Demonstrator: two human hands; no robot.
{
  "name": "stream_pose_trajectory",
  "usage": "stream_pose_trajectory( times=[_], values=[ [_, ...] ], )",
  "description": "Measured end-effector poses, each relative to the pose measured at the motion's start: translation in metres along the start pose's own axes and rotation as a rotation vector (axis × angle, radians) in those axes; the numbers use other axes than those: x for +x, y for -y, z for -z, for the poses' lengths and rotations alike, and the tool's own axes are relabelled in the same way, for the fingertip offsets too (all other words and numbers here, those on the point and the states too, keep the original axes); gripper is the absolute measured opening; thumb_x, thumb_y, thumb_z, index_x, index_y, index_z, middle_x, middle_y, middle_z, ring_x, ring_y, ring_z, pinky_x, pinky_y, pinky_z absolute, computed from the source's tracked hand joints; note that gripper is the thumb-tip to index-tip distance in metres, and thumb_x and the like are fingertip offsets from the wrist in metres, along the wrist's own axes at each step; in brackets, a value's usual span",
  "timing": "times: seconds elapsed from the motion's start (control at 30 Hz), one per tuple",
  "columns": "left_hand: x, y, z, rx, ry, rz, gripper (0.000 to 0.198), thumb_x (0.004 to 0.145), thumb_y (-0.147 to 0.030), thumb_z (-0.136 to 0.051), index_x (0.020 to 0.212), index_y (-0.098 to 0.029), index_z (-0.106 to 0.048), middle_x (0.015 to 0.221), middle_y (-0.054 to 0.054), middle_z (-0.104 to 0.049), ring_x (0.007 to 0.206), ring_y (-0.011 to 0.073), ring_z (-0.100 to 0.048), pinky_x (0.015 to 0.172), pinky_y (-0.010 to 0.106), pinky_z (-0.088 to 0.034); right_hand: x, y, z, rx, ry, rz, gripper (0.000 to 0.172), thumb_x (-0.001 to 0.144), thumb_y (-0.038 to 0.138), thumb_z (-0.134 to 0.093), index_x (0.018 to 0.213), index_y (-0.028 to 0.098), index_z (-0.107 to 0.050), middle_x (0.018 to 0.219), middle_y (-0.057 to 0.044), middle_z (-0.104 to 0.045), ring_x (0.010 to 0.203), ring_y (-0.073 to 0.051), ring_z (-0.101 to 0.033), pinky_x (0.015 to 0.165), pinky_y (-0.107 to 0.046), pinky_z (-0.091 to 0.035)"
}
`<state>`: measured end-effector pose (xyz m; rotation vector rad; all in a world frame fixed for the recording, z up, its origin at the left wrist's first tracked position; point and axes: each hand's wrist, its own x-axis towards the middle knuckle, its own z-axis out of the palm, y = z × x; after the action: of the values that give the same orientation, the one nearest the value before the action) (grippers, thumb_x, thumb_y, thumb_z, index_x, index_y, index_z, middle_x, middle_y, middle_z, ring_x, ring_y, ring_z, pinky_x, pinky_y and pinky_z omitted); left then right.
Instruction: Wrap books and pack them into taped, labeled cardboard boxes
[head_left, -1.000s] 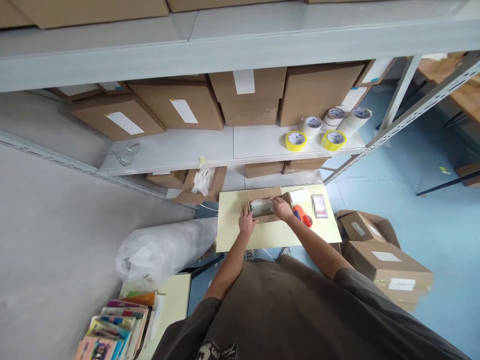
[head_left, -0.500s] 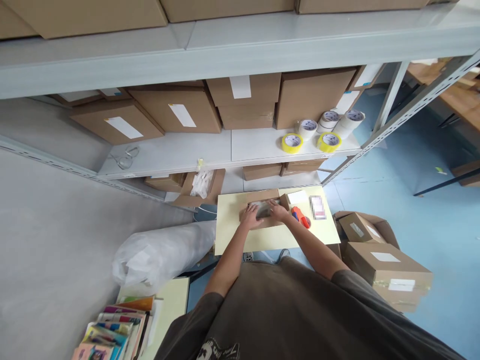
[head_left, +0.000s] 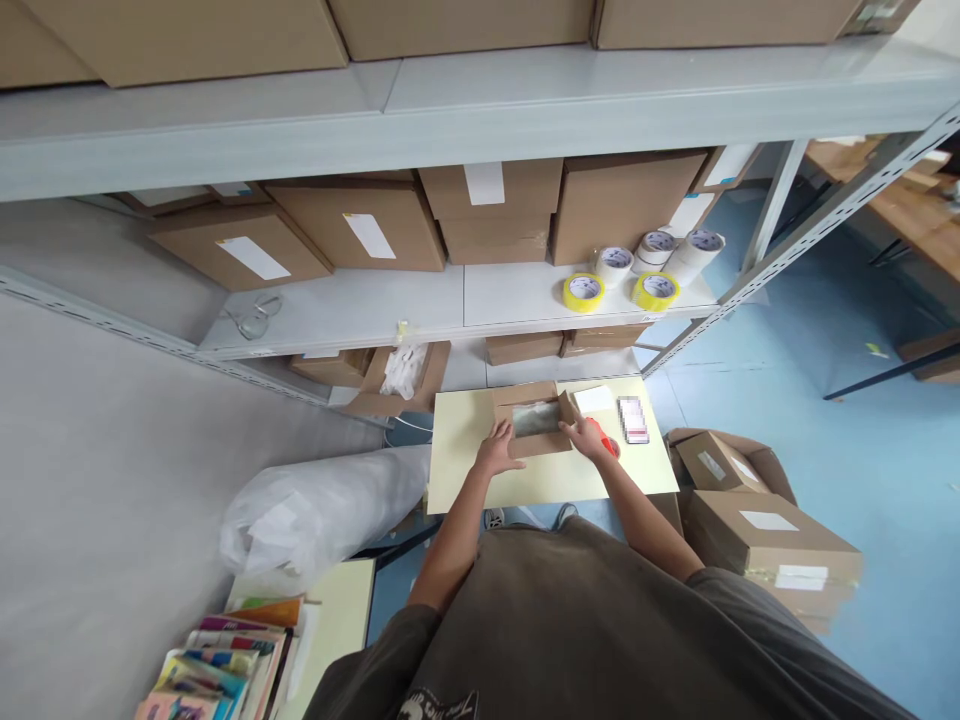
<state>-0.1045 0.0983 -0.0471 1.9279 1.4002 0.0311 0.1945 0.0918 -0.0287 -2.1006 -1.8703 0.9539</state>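
A small open cardboard box [head_left: 534, 398] sits on a pale yellow table [head_left: 465, 480]. Inside it lies a grey-green wrapped item [head_left: 535, 419]. My left hand [head_left: 497, 450] rests with fingers spread against the box's near left side. My right hand [head_left: 589, 437] lies open at the box's right side, over an orange tape dispenser [head_left: 609, 446]. A phone [head_left: 633, 419] and a white slip [head_left: 595, 399] lie to the right of the box.
Grey metal shelving [head_left: 450, 300] holds labelled cardboard boxes, scissors [head_left: 251, 315] and tape rolls [head_left: 645, 270]. More boxes [head_left: 765, 530] stand on the blue floor at right. A white plastic roll [head_left: 322, 505] and stacked books [head_left: 225, 670] lie at left.
Both hands were inside the box, on the wrapped item; they have come out and now rest at the box's left and right sides. The item stays in the box.
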Motion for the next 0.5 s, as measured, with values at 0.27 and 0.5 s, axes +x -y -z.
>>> stream_pose_trajectory(
  times=[0.27, 0.5],
  values=[
    [-0.004, 0.007, 0.014, -0.017, 0.049, 0.016, 0.085, 0.081, -0.038, -0.086, 0.159, -0.027, -0.055, 0.175, 0.008, -0.036, 0.167, 0.0303, -0.018, 0.126, 0.041, -0.037, 0.014, 0.003, 0.01, 0.016, 0.387, 0.226, 0.109, 0.078, 0.062, -0.085, 0.17, 0.03, -0.037, 0.181, -0.007, -0.019, 0.165, -0.035, -0.024, 0.128, -0.046, -0.034],
    [0.018, 0.014, 0.035, -0.271, -0.181, 0.218, 0.045, 0.096, -0.028, -0.069, 0.141, -0.025, -0.07, 0.139, 0.01, -0.073, 0.131, 0.0262, -0.068, 0.111, 0.034, -0.051, 0.02, 0.003, -0.001, 0.088, 0.066, 0.029, 0.049, 0.104, 0.042, -0.055, 0.151, 0.032, -0.062, 0.143, -0.008, -0.072, 0.125, -0.029, -0.07, 0.102, -0.039, -0.056]
  ],
)
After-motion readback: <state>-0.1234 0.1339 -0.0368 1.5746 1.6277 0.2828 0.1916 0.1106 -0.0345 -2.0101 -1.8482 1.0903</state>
